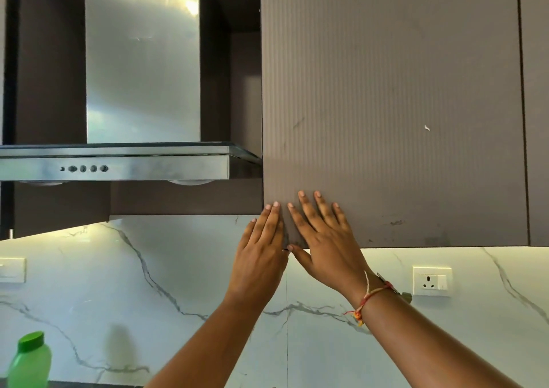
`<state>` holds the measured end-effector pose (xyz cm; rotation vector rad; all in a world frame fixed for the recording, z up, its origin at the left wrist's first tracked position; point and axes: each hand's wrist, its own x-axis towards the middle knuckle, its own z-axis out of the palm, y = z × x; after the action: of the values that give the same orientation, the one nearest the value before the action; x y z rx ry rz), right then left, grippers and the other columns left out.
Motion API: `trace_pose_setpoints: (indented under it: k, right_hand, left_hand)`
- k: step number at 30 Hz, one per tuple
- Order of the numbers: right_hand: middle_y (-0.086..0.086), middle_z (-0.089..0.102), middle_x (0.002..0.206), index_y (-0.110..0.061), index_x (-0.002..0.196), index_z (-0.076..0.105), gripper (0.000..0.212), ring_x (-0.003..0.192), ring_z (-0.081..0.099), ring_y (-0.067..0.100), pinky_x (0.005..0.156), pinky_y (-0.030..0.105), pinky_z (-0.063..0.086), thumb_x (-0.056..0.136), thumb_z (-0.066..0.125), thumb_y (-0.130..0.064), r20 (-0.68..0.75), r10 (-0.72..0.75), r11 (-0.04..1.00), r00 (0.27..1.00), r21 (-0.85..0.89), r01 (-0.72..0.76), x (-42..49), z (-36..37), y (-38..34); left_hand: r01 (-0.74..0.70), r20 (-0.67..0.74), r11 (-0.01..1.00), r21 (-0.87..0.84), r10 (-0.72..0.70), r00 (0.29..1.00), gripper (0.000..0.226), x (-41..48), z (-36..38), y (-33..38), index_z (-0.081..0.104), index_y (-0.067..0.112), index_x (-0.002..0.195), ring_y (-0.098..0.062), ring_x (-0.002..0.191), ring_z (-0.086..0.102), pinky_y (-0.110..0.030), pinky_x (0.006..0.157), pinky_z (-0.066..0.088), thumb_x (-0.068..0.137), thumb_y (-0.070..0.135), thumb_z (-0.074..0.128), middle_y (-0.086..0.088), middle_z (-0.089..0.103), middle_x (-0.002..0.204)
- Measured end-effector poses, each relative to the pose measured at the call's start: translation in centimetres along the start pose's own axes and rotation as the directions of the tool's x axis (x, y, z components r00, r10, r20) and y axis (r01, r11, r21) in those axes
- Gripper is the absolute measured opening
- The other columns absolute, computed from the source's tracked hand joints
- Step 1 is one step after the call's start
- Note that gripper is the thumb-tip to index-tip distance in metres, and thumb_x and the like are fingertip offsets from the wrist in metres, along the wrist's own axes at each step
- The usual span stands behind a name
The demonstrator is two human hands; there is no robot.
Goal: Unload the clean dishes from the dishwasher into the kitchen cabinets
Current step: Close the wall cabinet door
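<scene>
The fingers point(309, 209) of the right hand point(326, 251) lie straight and spread, flat against the cabinet door point(386, 105) at its lower left corner, with the thumb at the bottom edge. The left hand point(261, 254) is straight-fingered too, its tips along the door's left edge. Neither hand grips anything. The door hangs on the wall cabinet just right of the range hood point(118, 162). No dishes or dishwasher are in view. The door is a stiff, flat brown panel, finely ribbed, matt, scuffed near the bottom and with no handle. It probably swings lightly on hinges at its far side, so the free lower left corner or the bottom edge is the place to hook fingertips. Around it are the brushed-steel hood, a glossy veined marble backsplash point(178, 269), a white socket point(432, 281) and a green plastic bottle point(29, 361).
</scene>
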<state>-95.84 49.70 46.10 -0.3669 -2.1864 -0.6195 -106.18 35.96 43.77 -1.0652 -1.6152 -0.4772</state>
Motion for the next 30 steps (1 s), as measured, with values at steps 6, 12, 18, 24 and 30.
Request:
trace_pose_setpoints:
  k: [6, 12, 18, 24, 30]
  right_hand:
    - [-0.001, -0.009, 0.166, -0.029, 0.158, 0.0, 0.076, 0.152, -0.01, 0.029, 0.121, 0.054, 0.012, 0.097, 0.022, -0.067, 0.043, 0.001, 1.0, 0.999, -0.01, 0.0, 1.0, 1.2, 0.4]
    - [0.0, -0.011, 0.166, -0.028, 0.158, -0.001, 0.078, 0.152, -0.012, 0.03, 0.121, 0.055, 0.01, 0.096, 0.025, -0.067, 0.039, 0.012, 0.999, 0.999, -0.041, -0.011, 1.5, 2.2, 0.5]
    - [0.0, -0.011, 0.166, -0.028, 0.158, -0.002, 0.084, 0.152, -0.012, 0.031, 0.122, 0.054, 0.008, 0.094, 0.034, -0.068, 0.024, 0.003, 0.999, 1.0, -0.045, -0.002, 1.6, 2.7, 0.4]
    - [-0.006, -0.023, 0.163, -0.032, 0.157, -0.009, 0.087, 0.15, -0.021, 0.025, 0.123, 0.048, 0.002, 0.093, 0.04, -0.066, 0.162, -0.02, 1.0, 0.987, -0.003, 0.021, 1.6, -0.2, 0.7]
    - [-0.001, -0.003, 0.166, -0.032, 0.158, 0.008, 0.077, 0.153, 0.001, 0.027, 0.12, 0.045, 0.016, 0.094, 0.039, -0.063, 0.166, 0.135, 0.991, 0.977, -0.014, -0.134, -3.4, -4.0, 0.0]
  left_hand:
    - [0.081, 0.091, 0.993, -0.081, -0.074, 0.993, 0.088, 0.9, 1.2, -0.2, 0.027, 0.007, 0.152, -0.021, 0.146, 0.023, -0.034, 0.115, 0.022, 0.083, 0.037, 0.073, -0.01, 0.031, 0.157]
    - [0.117, 0.169, 0.984, -0.132, -0.094, 0.981, 0.094, 1.4, 2.3, -0.5, 0.003, 0.015, 0.154, -0.012, 0.146, 0.003, -0.029, 0.115, 0.013, 0.089, 0.039, 0.066, -0.005, 0.015, 0.163]
    - [0.089, 0.18, 0.99, -0.113, -0.068, 0.981, 0.099, 1.3, 3.1, -1.3, 0.008, 0.012, 0.155, -0.013, 0.146, 0.002, -0.03, 0.113, 0.014, 0.084, 0.04, 0.072, -0.005, 0.015, 0.163]
    - [0.021, 0.333, 1.0, -0.003, -0.019, 0.943, 0.104, 1.7, 2.0, -2.0, -0.011, 0.016, 0.155, -0.015, 0.147, -0.019, -0.036, 0.117, -0.003, 0.088, 0.059, 0.057, 0.0, -0.014, 0.163]
    - [0.015, 0.389, 0.999, -0.036, 0.0, 0.921, 0.095, -0.8, -0.8, -0.2, -0.004, 0.015, 0.156, -0.024, 0.15, -0.012, -0.044, 0.12, 0.003, 0.091, 0.068, 0.041, -0.004, -0.012, 0.164]
